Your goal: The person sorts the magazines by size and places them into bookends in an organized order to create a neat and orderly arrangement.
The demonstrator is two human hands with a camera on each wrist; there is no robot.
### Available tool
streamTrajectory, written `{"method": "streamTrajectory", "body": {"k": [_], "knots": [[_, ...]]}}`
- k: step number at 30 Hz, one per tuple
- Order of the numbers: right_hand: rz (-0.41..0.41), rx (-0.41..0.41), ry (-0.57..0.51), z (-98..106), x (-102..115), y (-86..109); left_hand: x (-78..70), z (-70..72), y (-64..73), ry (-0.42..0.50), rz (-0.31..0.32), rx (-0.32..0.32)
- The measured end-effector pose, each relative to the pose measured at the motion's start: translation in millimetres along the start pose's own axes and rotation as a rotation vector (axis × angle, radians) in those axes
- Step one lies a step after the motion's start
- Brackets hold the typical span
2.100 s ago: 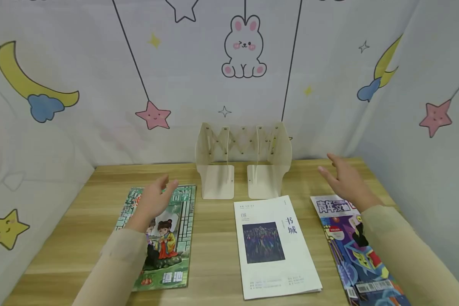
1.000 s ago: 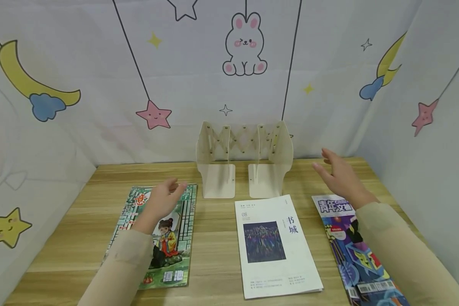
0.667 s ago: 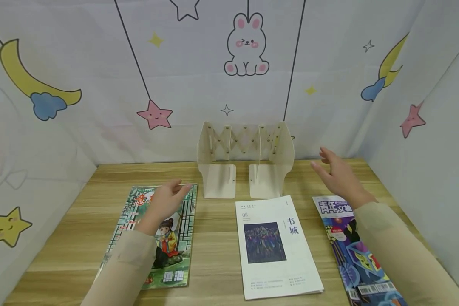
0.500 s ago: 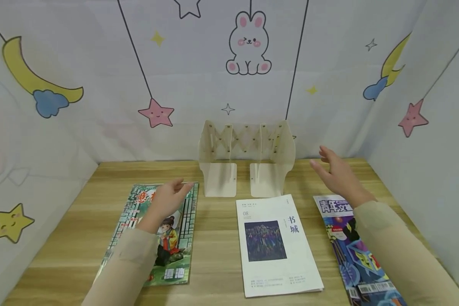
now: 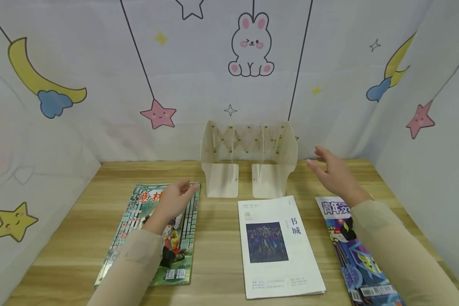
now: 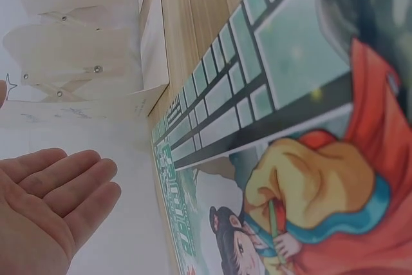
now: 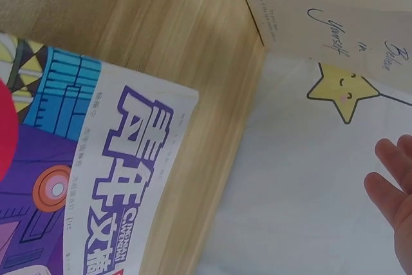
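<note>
My left hand hovers over the upper part of a green illustrated magazine, its fingers relaxed and holding nothing. In the left wrist view the palm and fingers show beside that magazine. My right hand is held in the air beyond the top edge of a purple-blue magazine, also holding nothing, with thumb and fingers apart. The right forearm hides part of that cover. Between the hands lies a white magazine with a dark picture. Behind it stands a cream expandable book rack without books.
The wooden table ends against a white curtain printed with a rabbit, stars and moons. Curtain also closes off the left and right sides. The rack's right side panel carries handwriting-style lettering in the right wrist view.
My left hand has drifted right and slightly down over the green magazine. The right hand has moved a little left and up. Magazines and rack stay in place; the head view has shifted slightly.
</note>
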State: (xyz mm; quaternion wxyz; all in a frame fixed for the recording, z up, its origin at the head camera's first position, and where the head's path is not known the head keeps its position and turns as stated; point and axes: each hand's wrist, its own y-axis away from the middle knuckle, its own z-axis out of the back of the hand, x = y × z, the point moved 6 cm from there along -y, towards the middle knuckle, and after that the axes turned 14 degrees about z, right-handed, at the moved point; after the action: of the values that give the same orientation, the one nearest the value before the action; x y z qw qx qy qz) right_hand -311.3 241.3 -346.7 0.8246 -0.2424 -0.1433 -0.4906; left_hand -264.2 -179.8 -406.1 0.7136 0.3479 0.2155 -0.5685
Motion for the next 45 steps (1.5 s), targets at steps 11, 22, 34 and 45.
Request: {"method": "streamTrajectory", "body": {"k": [11,22,34,45], "knots": [[0.028,-0.009,-0.025,-6,7,-5.1,-0.1,-7.7,0.9,-0.012,-0.021,-0.016],[0.06,-0.026,-0.013,-11,16,-8.0,-4.5,-16.1,1.0,0.004,-0.04,-0.01],[0.063,-0.047,-0.02,-13,22,-11.1,-15.2,-23.1,2.1,-0.005,-0.068,-0.009],[0.072,-0.029,-0.006,-14,30,-10.6,-19.6,-30.4,2.9,0.025,-0.069,-0.003]]}}
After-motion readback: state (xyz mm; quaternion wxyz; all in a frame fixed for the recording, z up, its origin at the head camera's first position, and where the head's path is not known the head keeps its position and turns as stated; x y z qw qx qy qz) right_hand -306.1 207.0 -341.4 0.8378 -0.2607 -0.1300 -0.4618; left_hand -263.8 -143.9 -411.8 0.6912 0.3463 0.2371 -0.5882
